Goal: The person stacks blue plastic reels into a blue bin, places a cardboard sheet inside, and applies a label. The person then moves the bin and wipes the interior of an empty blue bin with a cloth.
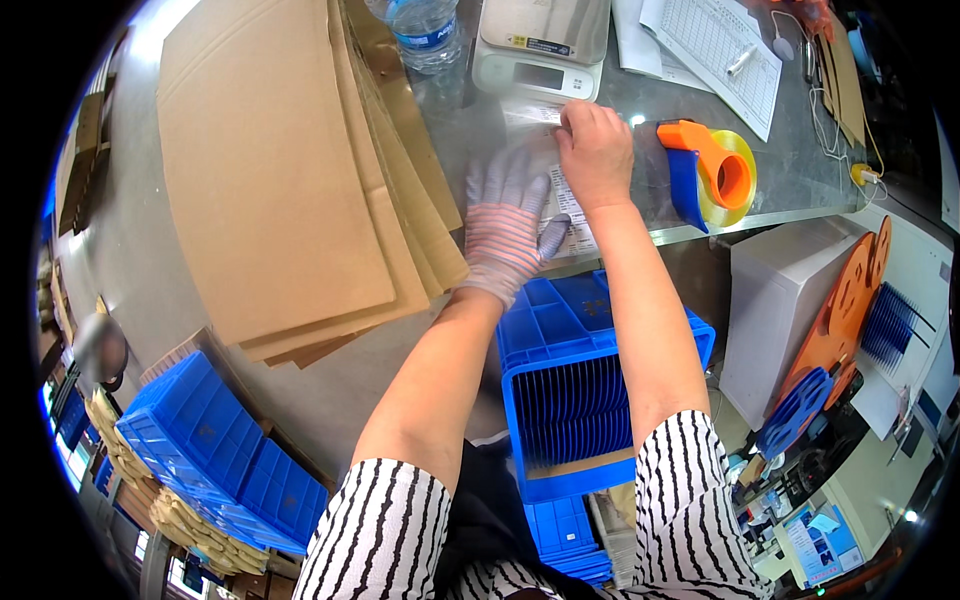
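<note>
My left hand, in a pale glove with pink stripes, lies flat on the grey table, its fingers apart and slightly blurred. Beside its thumb is a printed paper slip, partly covered by my hands. My bare right hand is closed, with fingertips at the table just below a white digital scale. A shiny, clear-looking sheet reaches its fingertips; whatever they pinch is hidden. To its right stands an orange and blue tape dispenser with a roll of yellowish tape.
Flattened cardboard sheets overhang the table at left, near a water bottle. Printed forms with a pen lie at far right. Below the table edge is a blue crate of dark, thin pieces; blue bins stand lower left.
</note>
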Available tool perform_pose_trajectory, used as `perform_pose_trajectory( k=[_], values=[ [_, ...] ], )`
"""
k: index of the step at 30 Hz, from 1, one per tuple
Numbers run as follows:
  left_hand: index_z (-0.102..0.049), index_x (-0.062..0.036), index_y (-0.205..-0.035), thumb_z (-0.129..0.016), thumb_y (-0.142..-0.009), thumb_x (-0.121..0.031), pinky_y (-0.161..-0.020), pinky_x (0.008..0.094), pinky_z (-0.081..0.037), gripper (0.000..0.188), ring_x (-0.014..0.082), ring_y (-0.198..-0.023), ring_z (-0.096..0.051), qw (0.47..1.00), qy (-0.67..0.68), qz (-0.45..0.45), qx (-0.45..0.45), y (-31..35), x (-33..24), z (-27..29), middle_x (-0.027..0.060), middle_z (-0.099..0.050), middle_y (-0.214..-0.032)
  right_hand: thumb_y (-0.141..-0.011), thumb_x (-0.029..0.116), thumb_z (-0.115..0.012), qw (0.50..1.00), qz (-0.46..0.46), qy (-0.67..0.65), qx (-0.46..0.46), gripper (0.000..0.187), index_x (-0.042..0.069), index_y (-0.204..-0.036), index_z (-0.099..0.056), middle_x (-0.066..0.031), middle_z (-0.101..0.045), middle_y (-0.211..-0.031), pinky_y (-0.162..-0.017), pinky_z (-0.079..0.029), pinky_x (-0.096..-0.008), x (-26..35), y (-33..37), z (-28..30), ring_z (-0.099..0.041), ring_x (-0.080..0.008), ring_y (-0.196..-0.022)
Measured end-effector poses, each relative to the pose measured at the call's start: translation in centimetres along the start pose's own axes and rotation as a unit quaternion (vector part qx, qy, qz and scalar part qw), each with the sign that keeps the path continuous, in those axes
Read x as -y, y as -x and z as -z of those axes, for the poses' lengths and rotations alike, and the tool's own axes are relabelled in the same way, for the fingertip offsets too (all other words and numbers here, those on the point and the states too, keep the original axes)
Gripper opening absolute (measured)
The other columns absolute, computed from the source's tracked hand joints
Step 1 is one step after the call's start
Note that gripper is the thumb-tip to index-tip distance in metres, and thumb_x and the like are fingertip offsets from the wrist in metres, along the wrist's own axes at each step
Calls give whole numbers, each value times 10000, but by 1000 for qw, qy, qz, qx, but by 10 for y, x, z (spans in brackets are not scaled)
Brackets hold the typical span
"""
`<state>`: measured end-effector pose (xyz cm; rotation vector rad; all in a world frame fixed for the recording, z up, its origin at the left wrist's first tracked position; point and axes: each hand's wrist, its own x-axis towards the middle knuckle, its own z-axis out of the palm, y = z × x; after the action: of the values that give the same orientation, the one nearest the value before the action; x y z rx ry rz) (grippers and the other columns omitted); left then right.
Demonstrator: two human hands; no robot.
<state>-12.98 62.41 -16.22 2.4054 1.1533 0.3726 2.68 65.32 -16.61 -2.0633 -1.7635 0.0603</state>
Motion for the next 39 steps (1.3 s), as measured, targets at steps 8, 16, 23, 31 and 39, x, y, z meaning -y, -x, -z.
perform_pose_trajectory(
  k=[8,16,23,31,39],
  values=[
    [-549,-79,-1243,-625,-749,-434,-1094,609,-178,613,422,-1316,-326,1000,7,12,20,0,-6,0,214,-417,-1401,-703,77,-698,998,-17,-33,59,196,76,-850,-568,-78,-658,-988,-896,-451,-402,6,12,14,-600,-291,-1022],
    [-587,-112,-1209,-603,-783,-478,-1100,585,-192,562,407,-1301,-353,998,3,1,-56,6,5,-12,176,-460,-1386,-832,31,-663,748,-203,-629,-51,79,42,-822,-585,-95,-616,-1049,-891,-465,-312,-34,38,75,-589,-187,-982],
    [-544,-35,-1229,-607,-810,-372,-1116,551,-193,541,391,-1313,-351,995,0,-29,-92,10,-1,-11,221,-427,-1387,-883,4,-583,648,-437,-582,-225,150,55,-978,-480,-116,-579,-1030,-804,-505,-368,-35,230,113,-594,-228,-931],
    [-493,-23,-1263,-580,-840,-148,-1075,488,-327,449,434,-1267,-403,978,25,-126,-166,28,9,-23,246,-434,-1370,-851,-48,-575,554,-633,-516,-163,555,82,-1337,-342,-92,-570,-1024,-765,-512,-291,91,433,117,-576,-167,-840],
    [-490,-108,-1320,-680,-727,-106,-1074,508,-320,622,432,-1299,-375,961,43,-272,28,193,-13,-33,169,-421,-1417,-700,131,-800,824,-523,-198,90,1010,125,-1494,-176,-274,-67,-1537,-1071,-301,-538,185,583,125,-145,-474,-1401]
  ],
)
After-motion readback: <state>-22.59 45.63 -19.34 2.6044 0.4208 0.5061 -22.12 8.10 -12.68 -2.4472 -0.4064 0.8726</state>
